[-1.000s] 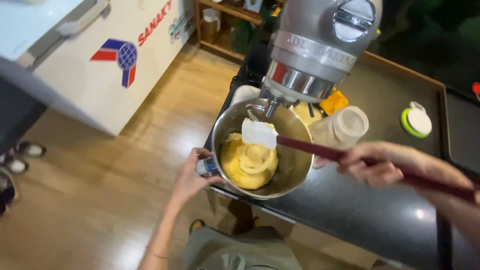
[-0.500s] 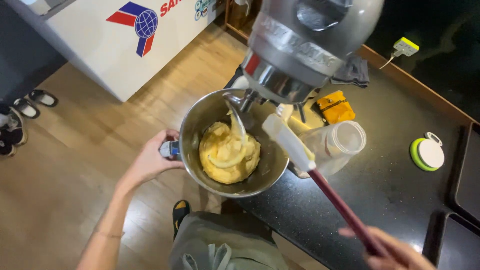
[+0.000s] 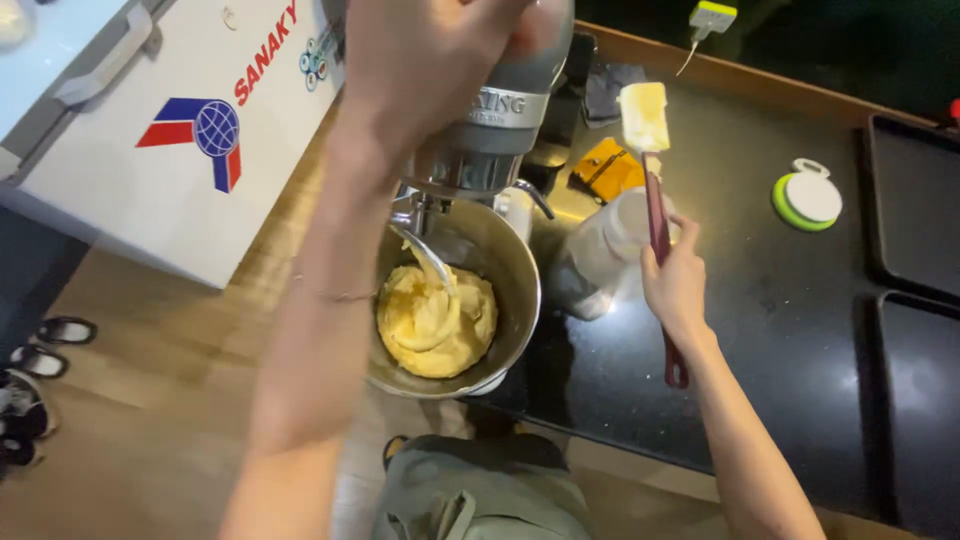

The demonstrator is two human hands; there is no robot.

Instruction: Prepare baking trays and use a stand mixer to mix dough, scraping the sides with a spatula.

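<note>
From the head camera, your left hand (image 3: 420, 60) was clasped over the top of the grey stand mixer (image 3: 490, 110). Under it stood the steel bowl (image 3: 515, 290) with yellow batter (image 3: 435, 325) — the beater was inside. Your right hand (image 3: 675, 285) gripped the red-handled spatula (image 3: 655, 200) upright, above the black counter (image 3: 780, 330).

A white chest freezer (image 3: 130, 140) with a grey handle stands at the upper left on the wooden floor (image 3: 150, 420). Dark shoes (image 3: 40, 360) lie at the left edge of that floor. On the black table (image 3: 780, 330), a round green-and-white gadget (image 3: 808, 198) sits well apart from an orange item (image 3: 607, 170) near the back. A white charger plug (image 3: 712, 17) rests at the far wooden edge. Two dark trays (image 3: 915, 200) lie at the right
</note>
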